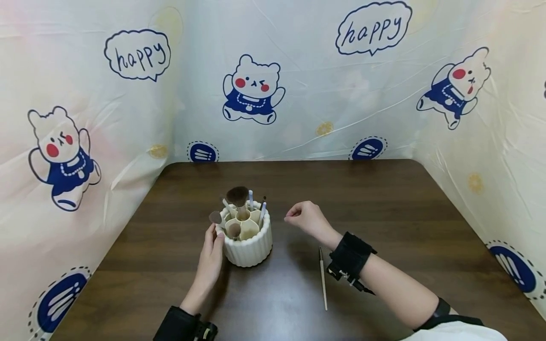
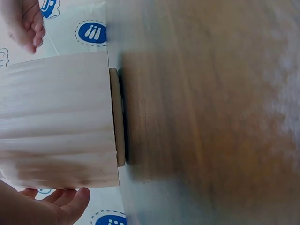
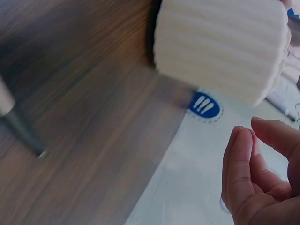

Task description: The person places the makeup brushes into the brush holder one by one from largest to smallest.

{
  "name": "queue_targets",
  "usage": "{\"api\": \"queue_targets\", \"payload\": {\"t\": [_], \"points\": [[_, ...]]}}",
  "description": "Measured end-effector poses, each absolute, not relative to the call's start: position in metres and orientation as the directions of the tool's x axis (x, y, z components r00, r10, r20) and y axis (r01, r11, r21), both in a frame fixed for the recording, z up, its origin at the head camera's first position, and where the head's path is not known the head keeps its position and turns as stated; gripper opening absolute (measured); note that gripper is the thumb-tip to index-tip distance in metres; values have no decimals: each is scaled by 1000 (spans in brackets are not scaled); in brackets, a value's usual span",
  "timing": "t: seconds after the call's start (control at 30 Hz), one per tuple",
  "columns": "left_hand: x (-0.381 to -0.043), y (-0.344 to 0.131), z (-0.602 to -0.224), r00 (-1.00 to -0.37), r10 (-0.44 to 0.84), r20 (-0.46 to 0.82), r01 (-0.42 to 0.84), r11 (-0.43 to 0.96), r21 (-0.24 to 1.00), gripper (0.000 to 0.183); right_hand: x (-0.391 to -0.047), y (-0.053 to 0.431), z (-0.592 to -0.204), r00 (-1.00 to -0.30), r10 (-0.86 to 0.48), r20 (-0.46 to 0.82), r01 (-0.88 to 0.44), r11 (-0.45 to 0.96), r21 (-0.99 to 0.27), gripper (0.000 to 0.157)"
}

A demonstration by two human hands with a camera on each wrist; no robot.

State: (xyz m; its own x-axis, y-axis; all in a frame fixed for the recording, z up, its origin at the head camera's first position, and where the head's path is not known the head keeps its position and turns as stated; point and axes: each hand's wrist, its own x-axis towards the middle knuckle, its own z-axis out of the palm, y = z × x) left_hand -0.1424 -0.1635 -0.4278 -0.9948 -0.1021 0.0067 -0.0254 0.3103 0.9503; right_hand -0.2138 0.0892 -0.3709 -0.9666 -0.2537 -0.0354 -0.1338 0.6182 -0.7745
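A white ribbed brush holder point(image 1: 247, 251) with inner compartments stands upright on the table. Several makeup brushes sit in it, among them a large fluffy brush point(image 1: 237, 195). My left hand point(image 1: 210, 258) rests against the holder's left side, its thumb near the front rim. In the left wrist view its fingers point(image 2: 70, 204) lie along the ribbed wall. To the right of the holder, my right hand point(image 1: 311, 220) is raised and holds nothing; in the right wrist view a small gap parts thumb and fingertips. A thin makeup brush point(image 1: 323, 282) lies on the table below the right wrist.
The dark wooden table point(image 1: 170, 293) has rounded far corners. A pale curtain point(image 1: 298, 94) printed with bears and words hangs around its back and sides. Both wrists wear black straps point(image 1: 351, 258).
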Motion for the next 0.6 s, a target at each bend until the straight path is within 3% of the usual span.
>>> {"api": "queue_targets", "payload": {"t": [0.23, 0.6], "points": [[-143, -164, -428, -995, -101, 8, -25, 318, 948, 61, -214, 117, -384, -971, -226, -75, -107, 694, -712, 9], [-144, -165, -428, -995, -100, 16, -15, 310, 951, 60, -200, 149, -413, -952, -195, -238, -6, 786, -618, 14]]}}
